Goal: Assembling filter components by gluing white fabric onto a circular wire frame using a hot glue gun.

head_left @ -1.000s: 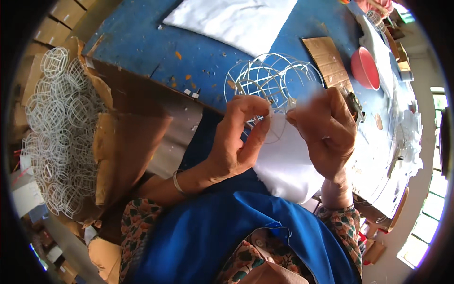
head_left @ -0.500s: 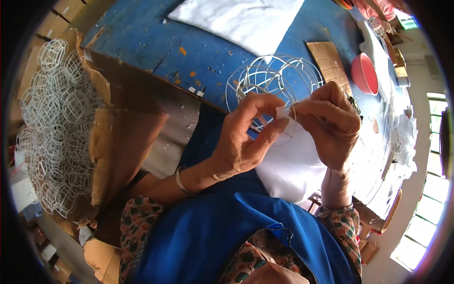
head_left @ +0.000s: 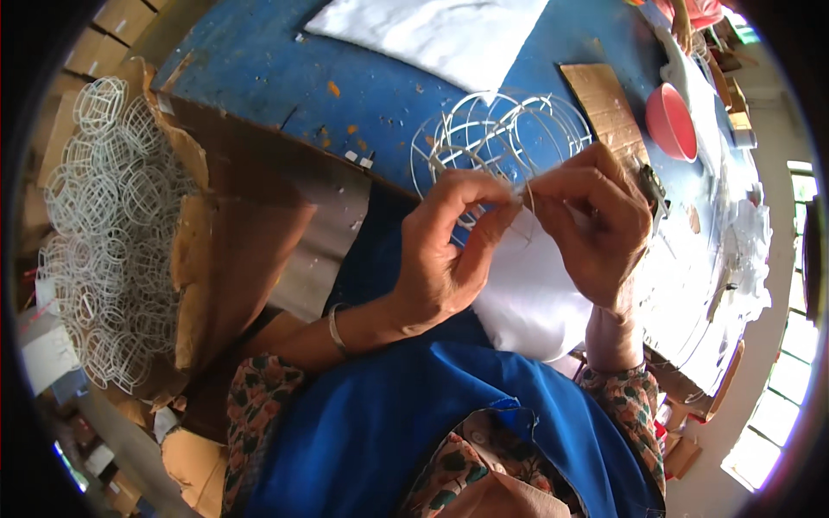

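Your two hands meet over the near edge of the blue surface, just in front of your chest, and between them you hold a white wire frame with a piece of white fabric hanging from it toward your lap. Judging from how things lie, the covering of this frame looks only partly done: most of the round wire hoops stand bare above your knuckles, while the cloth bunches loosely below and is gathered only where your fingertips come together. What is left seems to be the larger share, since no part of the upper frame shows any cloth over it.

Your left hand has its fingers closed in a pinch, thumb against forefinger, clamped on the edge of the fabric right where it meets a wire. Your right hand is curled tight too, its fingers pressed together on the same spot from the other side, touching both cloth and wire; whether a thin thread or a needle runs between them is too fine to tell. The two sets of fingertips are nearly touching.

Off the left edge of the surface, a torn cardboard box holds a heap of bare wire frames. A white sheet lies at the far edge, a strip of cardboard toward the right, and a red bowl just beyond it.
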